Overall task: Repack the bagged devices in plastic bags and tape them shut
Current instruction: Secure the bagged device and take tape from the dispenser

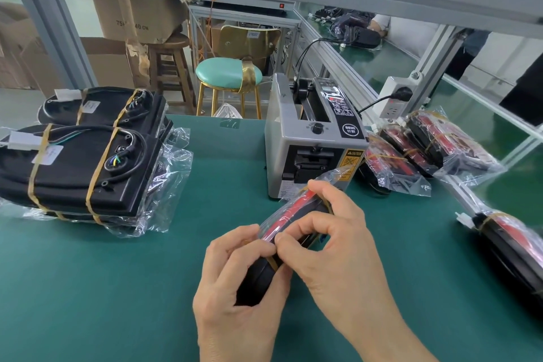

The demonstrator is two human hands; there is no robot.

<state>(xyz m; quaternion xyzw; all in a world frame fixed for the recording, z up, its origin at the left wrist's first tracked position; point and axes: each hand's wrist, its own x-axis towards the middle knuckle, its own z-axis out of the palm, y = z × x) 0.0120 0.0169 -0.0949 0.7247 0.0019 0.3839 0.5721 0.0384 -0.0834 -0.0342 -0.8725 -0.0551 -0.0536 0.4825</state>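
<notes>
Both hands make my grip on one black-and-red device (289,225) in its clear plastic bag (333,178), held just above the green surface (117,288) at near centre. My left hand (235,270) curls round the near end to steady it; my right hand (332,232) wraps the top while thumb and forefinger pinch at the film by a yellow band, probably to fold the loose bag flat for taping. The bag's open far end points at the tape dispenser (311,138), just beyond, so a strip is within easy reach. Bagged devices (426,150) lie at the right, a stack of larger black units (79,167) at the left.
</notes>
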